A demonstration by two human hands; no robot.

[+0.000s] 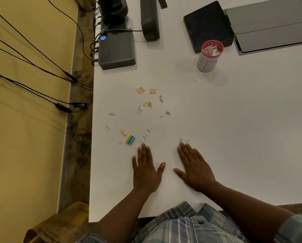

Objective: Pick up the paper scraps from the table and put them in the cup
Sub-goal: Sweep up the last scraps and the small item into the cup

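Several paper scraps lie scattered on the white table (243, 137): tan pieces (140, 90) farther out, small white pieces (142, 138) nearer, and a yellow-and-blue scrap (130, 139). The cup (210, 56), white with a red rim, stands at the far right with scraps inside it. My left hand (145, 170) rests flat on the table, fingers apart, its fingertips just short of the white pieces. My right hand (195, 170) also lies flat and holds nothing, with two tiny scraps (183, 140) just beyond its fingertips.
A ribbed dark box (117, 48), a dark stand (149, 20), a black tablet (208, 25) and a grey folder (273, 25) line the far side. The table's left edge drops to the floor, where cables (41, 50) run. A brown paper bag (59, 223) sits at lower left.
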